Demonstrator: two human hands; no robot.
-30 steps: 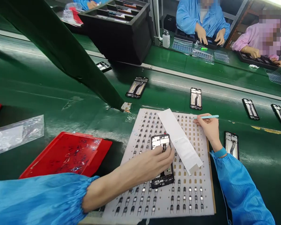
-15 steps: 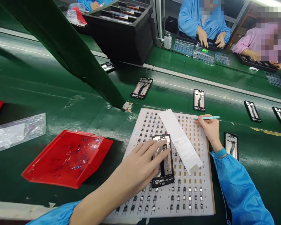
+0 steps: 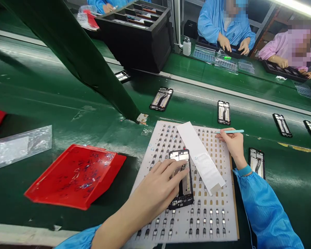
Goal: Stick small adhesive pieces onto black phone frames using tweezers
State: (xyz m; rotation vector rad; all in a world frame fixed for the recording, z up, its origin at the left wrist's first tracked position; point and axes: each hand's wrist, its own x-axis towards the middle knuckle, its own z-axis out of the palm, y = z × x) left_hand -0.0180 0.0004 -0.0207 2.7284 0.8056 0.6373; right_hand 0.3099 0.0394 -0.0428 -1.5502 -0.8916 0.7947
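Note:
My left hand lies over a black phone frame, fingers spread and stretched out across its middle. It covers part of the frame's left side. The frame rests on a white board with rows of small metal clips standing in slots. In my right hand is a pair of light-blue tweezers, pinched between thumb and fingers. Their tips point left, at the clip rows by the board's upper right corner. A white paper strip lies slanted across the board, right of the frame.
Several phone frames lie on the green belt beyond the board. On the left are a red tray with small bits and a plastic bag. A green post slants down near a black box. Co-workers sit opposite.
My left hand has slid slightly down the phone frame, baring more of its top. Frames on the belt sit a little farther right. My right hand holds the tweezers in nearly the same place.

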